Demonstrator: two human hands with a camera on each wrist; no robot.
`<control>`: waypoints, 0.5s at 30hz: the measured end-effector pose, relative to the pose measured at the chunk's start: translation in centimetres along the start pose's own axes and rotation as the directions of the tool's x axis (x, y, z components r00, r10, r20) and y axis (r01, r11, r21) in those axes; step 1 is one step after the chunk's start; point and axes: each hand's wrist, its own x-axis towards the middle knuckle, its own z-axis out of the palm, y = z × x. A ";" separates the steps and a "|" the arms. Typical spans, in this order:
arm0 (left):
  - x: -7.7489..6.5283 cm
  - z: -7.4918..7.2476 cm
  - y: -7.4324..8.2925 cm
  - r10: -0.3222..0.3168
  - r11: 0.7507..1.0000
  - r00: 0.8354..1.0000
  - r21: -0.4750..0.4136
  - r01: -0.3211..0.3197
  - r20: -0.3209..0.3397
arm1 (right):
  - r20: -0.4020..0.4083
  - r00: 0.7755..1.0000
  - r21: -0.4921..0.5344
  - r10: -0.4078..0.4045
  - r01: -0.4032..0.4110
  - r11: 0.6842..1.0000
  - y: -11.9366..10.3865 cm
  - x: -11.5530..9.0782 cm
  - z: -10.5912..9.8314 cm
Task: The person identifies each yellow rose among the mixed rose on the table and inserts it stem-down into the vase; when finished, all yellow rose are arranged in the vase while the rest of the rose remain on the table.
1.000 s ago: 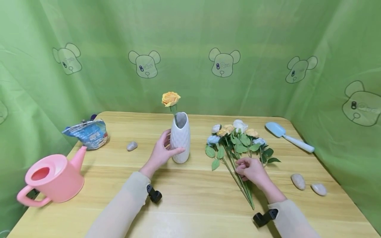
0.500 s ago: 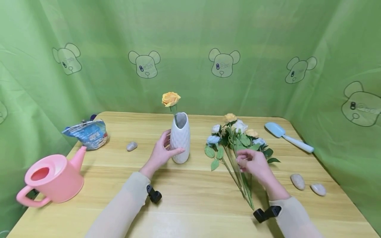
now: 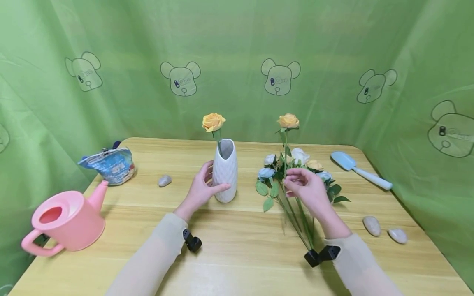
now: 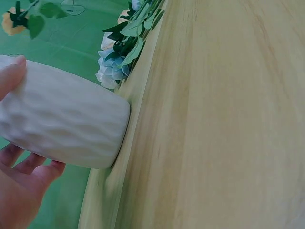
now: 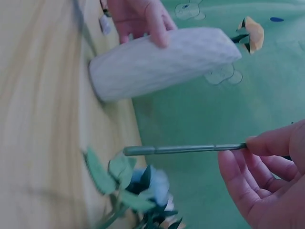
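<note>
In the head view a white textured vase (image 3: 226, 174) stands upright on the table, a yellow-orange rose (image 3: 213, 122) leaning out of its mouth. My left hand (image 3: 200, 190) grips the vase's side, thumb in front. My right hand (image 3: 309, 192) pinches the green stem of a second rose (image 3: 289, 121), peach-yellow and upright, above a bunch of artificial flowers (image 3: 300, 156) lying on the table. The right wrist view shows the lower end of that stem (image 5: 181, 149) hanging free in the air, apart from the vase (image 5: 157, 64).
A pink watering can (image 3: 70, 222) and a blue bag (image 3: 112, 164) stand at the left, near a grey stone (image 3: 164, 181). Toward the right lie a light blue trowel (image 3: 359, 170) and two stones (image 3: 372, 226). Green curtains (image 3: 237, 61) enclose the table.
My right hand has lifted the second rose up out of the bunch, turned it upright and moved slightly left. The left hand and the vase have stayed put.
</note>
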 end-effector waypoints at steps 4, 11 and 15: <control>0.0 0.0 0.0 -0.008 1.000 1.000 -0.002 0.008 0.000 | -0.018 0.999 0.048 -0.030 0.031 0.998 -1.4 0.5 0.8; 0.0 0.0 0.0 -0.001 1.000 1.000 -0.016 0.001 -0.007 | -0.059 0.990 0.167 -0.130 0.138 0.976 -5.5 1.8 2.5; 0.0 0.1 -0.1 0.003 1.000 1.000 -0.017 -0.003 -0.007 | -0.094 0.977 0.256 -0.194 0.212 0.943 -8.0 2.8 3.6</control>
